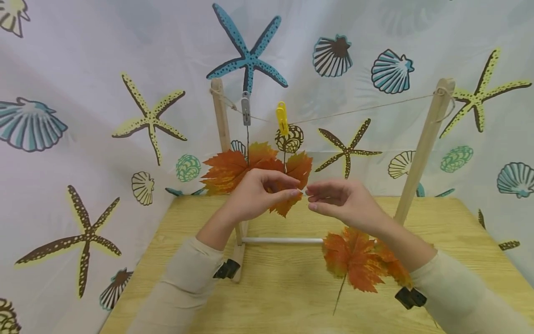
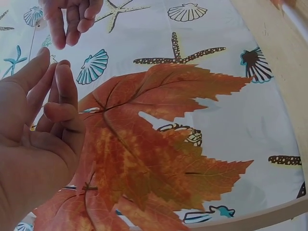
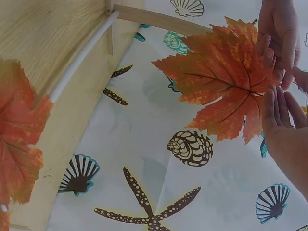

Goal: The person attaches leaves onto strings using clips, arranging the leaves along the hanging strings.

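Two orange maple leaves hang from a twine line: one leaf (image 1: pixel 223 169) under a grey clothespin (image 1: pixel 246 109), the other (image 1: pixel 302 167) under a yellow clothespin (image 1: pixel 282 118). In front of the hanging leaves is my left hand (image 1: pixel 264 195), its fingers loosely bent with thumb and fingertips near each other. My right hand (image 1: pixel 348 202) faces it, fingers together and thumb apart from them. The fingertips of both hands nearly meet, and no held object shows between them. In the left wrist view, a leaf (image 2: pixel 139 154) spreads right beside my left fingers.
More maple leaves (image 1: pixel 354 260) lie on the wooden table (image 1: pixel 283 287) below my right forearm. The twine (image 1: pixel 359 109) runs between a left post (image 1: pixel 221 116) and a right post (image 1: pixel 423 148). A white rod (image 1: pixel 283 240) crosses low between them. Behind hangs a shell-patterned curtain (image 1: pixel 354 23).
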`<action>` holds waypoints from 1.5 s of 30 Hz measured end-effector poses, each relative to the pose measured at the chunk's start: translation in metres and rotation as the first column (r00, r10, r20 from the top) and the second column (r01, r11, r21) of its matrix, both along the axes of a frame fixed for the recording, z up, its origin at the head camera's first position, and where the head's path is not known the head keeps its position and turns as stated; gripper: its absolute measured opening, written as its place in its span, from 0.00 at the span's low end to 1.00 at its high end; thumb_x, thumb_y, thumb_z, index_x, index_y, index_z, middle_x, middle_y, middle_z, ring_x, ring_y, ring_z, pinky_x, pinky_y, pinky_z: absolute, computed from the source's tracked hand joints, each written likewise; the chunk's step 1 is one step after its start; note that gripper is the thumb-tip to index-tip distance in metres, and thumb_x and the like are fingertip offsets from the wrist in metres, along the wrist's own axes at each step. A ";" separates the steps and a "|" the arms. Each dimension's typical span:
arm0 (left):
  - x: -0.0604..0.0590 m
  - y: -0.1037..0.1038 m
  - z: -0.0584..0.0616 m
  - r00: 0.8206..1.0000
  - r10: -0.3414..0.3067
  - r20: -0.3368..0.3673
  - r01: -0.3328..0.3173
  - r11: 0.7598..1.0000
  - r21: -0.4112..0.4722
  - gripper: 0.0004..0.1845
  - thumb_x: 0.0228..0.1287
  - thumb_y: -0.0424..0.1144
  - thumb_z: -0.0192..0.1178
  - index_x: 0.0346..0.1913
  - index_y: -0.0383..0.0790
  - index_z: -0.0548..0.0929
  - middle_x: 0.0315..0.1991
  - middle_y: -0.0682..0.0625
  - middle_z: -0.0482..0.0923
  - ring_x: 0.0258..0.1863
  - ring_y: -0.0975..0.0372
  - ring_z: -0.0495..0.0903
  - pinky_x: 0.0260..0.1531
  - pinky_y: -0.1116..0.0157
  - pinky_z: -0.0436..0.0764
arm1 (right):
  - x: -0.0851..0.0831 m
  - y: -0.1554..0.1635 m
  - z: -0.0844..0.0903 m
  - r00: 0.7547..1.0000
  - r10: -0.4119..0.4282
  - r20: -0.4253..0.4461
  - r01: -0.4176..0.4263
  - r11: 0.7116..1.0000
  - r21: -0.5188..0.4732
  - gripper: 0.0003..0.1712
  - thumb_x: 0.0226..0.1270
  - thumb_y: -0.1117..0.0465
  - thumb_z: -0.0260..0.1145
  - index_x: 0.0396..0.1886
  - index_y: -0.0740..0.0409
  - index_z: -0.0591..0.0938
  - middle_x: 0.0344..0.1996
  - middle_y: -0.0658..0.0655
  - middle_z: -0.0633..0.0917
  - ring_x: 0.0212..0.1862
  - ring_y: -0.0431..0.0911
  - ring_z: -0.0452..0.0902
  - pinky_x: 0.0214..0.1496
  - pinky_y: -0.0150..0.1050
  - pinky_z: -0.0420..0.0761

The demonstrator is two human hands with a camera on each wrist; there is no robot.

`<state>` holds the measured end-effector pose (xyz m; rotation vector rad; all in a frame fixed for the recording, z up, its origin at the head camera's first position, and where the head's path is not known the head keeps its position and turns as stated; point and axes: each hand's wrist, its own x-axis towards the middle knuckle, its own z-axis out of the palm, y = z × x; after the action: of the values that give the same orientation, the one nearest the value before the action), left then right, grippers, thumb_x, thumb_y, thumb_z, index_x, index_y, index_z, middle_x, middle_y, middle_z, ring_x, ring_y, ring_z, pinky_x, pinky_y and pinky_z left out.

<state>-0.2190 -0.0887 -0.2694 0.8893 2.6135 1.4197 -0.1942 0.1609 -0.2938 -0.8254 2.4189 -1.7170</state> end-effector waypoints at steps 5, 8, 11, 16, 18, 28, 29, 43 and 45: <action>0.001 0.001 -0.008 0.999 -0.029 0.025 0.028 0.999 0.021 0.14 0.64 0.47 0.69 0.51 0.51 0.89 0.37 0.53 0.87 0.27 0.51 0.79 0.24 0.64 0.77 | 0.008 0.000 -0.009 1.000 0.012 -0.005 -0.012 1.000 0.011 0.24 0.66 0.60 0.70 0.61 0.63 0.80 0.52 0.59 0.86 0.53 0.46 0.85 0.54 0.36 0.84; 0.003 0.001 -0.011 0.999 -0.033 0.035 0.032 0.999 0.036 0.14 0.65 0.47 0.68 0.51 0.51 0.89 0.38 0.53 0.87 0.27 0.50 0.78 0.24 0.65 0.75 | 0.013 -0.001 -0.014 1.000 0.004 0.002 -0.004 1.000 0.013 0.24 0.66 0.60 0.71 0.60 0.60 0.81 0.51 0.58 0.86 0.52 0.45 0.85 0.53 0.36 0.84; 0.004 0.002 -0.015 0.998 -0.037 0.055 0.034 0.998 0.051 0.13 0.66 0.48 0.67 0.51 0.52 0.89 0.38 0.53 0.88 0.26 0.54 0.77 0.23 0.65 0.74 | 0.019 -0.002 -0.019 1.000 0.007 -0.008 -0.006 1.000 0.010 0.22 0.66 0.60 0.71 0.59 0.59 0.81 0.50 0.57 0.87 0.51 0.44 0.85 0.53 0.36 0.84; 0.005 0.003 -0.027 0.994 -0.062 0.085 0.054 0.994 0.094 0.12 0.69 0.45 0.65 0.51 0.49 0.88 0.39 0.51 0.88 0.29 0.56 0.82 0.27 0.64 0.78 | 0.025 -0.003 -0.029 0.999 0.023 -0.024 -0.023 1.000 0.000 0.22 0.66 0.62 0.71 0.58 0.63 0.82 0.49 0.59 0.87 0.50 0.43 0.86 0.53 0.35 0.83; 0.004 0.005 -0.033 0.994 -0.077 0.081 0.067 0.991 0.115 0.12 0.69 0.44 0.64 0.52 0.48 0.88 0.40 0.50 0.88 0.31 0.54 0.83 0.27 0.63 0.79 | 0.026 -0.001 -0.033 1.000 0.021 -0.021 -0.021 1.000 -0.009 0.21 0.66 0.63 0.70 0.58 0.63 0.82 0.49 0.59 0.87 0.50 0.43 0.85 0.53 0.35 0.84; 0.007 0.011 -0.054 0.990 -0.088 0.112 0.074 0.990 0.124 0.13 0.68 0.44 0.65 0.53 0.47 0.88 0.39 0.49 0.87 0.34 0.49 0.83 0.26 0.65 0.77 | 0.032 0.006 -0.051 0.999 0.008 0.038 -0.007 0.999 -0.043 0.21 0.65 0.64 0.71 0.57 0.64 0.82 0.49 0.62 0.87 0.48 0.42 0.86 0.49 0.36 0.85; 0.007 0.011 -0.056 0.990 -0.089 0.112 0.075 0.990 0.120 0.13 0.68 0.44 0.65 0.53 0.47 0.88 0.39 0.50 0.87 0.34 0.49 0.83 0.25 0.66 0.76 | 0.033 0.007 -0.052 0.999 0.008 0.038 -0.006 0.999 -0.040 0.21 0.65 0.64 0.71 0.57 0.63 0.82 0.49 0.62 0.87 0.48 0.42 0.86 0.49 0.36 0.85; 0.007 0.016 -0.071 0.990 -0.107 0.088 0.104 0.994 0.042 0.13 0.68 0.46 0.65 0.53 0.50 0.88 0.43 0.53 0.86 0.30 0.59 0.82 0.25 0.66 0.75 | 0.039 0.017 -0.060 0.998 0.064 -0.001 -0.064 0.998 0.001 0.18 0.67 0.65 0.69 0.56 0.62 0.83 0.50 0.62 0.86 0.47 0.41 0.85 0.49 0.37 0.85; 0.006 0.016 -0.073 0.988 -0.119 0.094 0.116 0.993 0.036 0.13 0.68 0.46 0.65 0.53 0.50 0.88 0.44 0.52 0.86 0.31 0.58 0.82 0.26 0.66 0.77 | 0.039 0.017 -0.061 0.997 0.073 -0.009 -0.073 0.997 0.003 0.18 0.67 0.65 0.69 0.56 0.62 0.83 0.49 0.61 0.86 0.46 0.41 0.85 0.49 0.37 0.85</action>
<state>-0.2125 -0.0724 -0.3423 0.9369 2.4338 1.4383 -0.1556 0.1781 -0.3545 -0.9117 2.3647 -1.6876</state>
